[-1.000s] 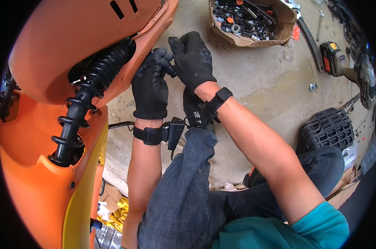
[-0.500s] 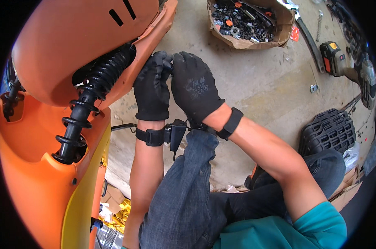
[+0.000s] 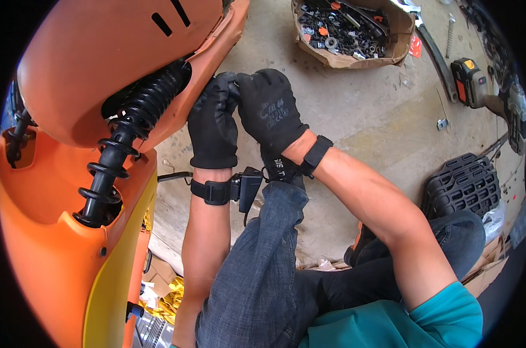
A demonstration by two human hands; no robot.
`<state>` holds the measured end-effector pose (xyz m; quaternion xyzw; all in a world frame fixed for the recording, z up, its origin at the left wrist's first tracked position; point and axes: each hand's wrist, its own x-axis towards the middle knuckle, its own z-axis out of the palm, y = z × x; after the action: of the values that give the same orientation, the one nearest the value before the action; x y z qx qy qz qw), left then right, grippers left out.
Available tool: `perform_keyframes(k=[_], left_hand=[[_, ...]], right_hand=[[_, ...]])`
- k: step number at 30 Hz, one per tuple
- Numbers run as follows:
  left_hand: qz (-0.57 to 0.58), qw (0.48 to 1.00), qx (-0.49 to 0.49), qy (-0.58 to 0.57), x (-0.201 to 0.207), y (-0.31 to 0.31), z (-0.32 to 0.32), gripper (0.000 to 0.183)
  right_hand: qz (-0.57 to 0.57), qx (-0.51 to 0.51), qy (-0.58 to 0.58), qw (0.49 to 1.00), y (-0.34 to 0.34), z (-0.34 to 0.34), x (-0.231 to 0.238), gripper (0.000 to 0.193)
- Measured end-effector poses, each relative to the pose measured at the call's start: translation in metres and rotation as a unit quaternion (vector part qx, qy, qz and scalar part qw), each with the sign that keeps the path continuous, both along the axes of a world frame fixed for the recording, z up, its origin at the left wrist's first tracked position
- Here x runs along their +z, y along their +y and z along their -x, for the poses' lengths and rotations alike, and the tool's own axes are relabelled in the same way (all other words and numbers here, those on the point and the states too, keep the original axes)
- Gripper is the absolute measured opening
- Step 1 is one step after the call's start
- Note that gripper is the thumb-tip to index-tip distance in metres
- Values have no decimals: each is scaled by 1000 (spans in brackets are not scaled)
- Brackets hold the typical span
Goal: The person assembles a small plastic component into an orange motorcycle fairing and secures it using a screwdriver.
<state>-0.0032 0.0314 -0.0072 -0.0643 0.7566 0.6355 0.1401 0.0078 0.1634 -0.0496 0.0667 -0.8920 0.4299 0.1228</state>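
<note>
Both of my hands wear black work gloves and meet beside the edge of a large orange plastic body panel [image 3: 100, 75]. My left hand [image 3: 213, 122] is closed, its fingers curled in against the right. Fingers bent and back turned up, my right hand [image 3: 270, 107] is closed too. Whatever they pinch between the fingertips is hidden by the gloves. Left of them, a black coil-spring shock absorber [image 3: 120, 145] runs from under the panel down to a lower orange body part [image 3: 42, 197] with a yellow panel [image 3: 118, 272] along its edge.
A torn cardboard box [image 3: 355, 61] of mixed bolts, washers and clips lies ahead on the concrete floor. To the right are a cordless power tool [image 3: 474, 84], a long dark bar [image 3: 437, 61], a thin spring [image 3: 450, 35] and a black ribbed plastic piece [image 3: 463, 185].
My right hand and wrist have shifted slightly left and turned a little against the left hand. The left hand stays almost where it was.
</note>
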Motion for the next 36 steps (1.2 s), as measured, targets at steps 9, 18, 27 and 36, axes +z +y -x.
perform_keyframes(k=[9, 18, 27, 36], left_hand=[[-1, 998, 19, -62, 11, -3, -5, 31], [-67, 994, -4, -86, 22, -23, -16, 33], [165, 980, -66, -95, 72, -26, -32, 36], [266, 961, 74, -23, 99, -42, -38, 39]], right_hand=[[115, 35, -84, 989, 1, 2, 6, 22], [145, 40, -88, 985, -3, 3, -5, 22], [192, 18, -38, 980, -1, 12, -9, 29], [423, 16, -157, 892, -12, 11, -8, 34]])
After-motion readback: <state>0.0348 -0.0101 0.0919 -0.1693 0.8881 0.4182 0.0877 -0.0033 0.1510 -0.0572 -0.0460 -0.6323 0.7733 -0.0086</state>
